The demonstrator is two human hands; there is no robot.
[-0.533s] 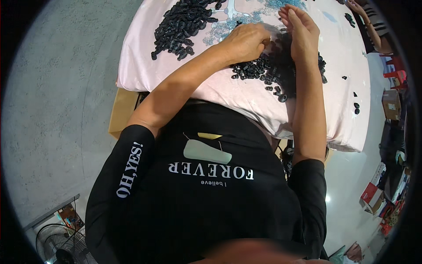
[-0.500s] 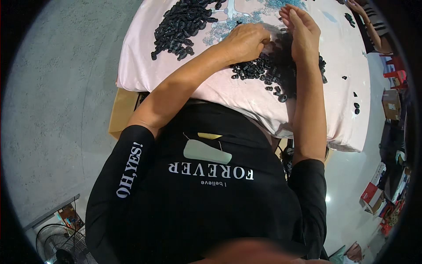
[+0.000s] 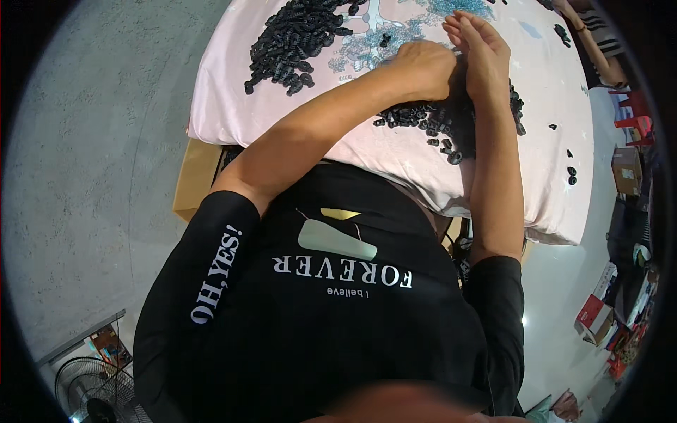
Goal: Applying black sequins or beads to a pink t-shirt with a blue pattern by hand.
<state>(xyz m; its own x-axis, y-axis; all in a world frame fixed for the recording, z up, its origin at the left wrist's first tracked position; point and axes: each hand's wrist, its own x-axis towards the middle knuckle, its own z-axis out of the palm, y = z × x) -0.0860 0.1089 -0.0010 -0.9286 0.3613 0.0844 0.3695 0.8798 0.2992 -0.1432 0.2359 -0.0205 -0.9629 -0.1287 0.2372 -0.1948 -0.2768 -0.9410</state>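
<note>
My left hand is closed, its back turned up, just above a heap of small black ring-like pieces. Its fingertips point toward my right hand and are hidden. My right hand is raised beside it, fingers curled together toward the left one; whatever they pinch cannot be made out. Farther left lies a big pile of black ribbed parts, apart from both hands. A small black cluster sits on the cloth beyond my left hand.
A pale pink cloth with a blue print covers the table. Loose black pieces lie toward its right edge. Another person's arm shows at the far right. On the floor stand cardboard boxes, a red stool and a fan.
My left hand has moved right, from over the small pieces to close against my right hand. The small black cluster beyond it now shows more fully. My right hand has barely shifted.
</note>
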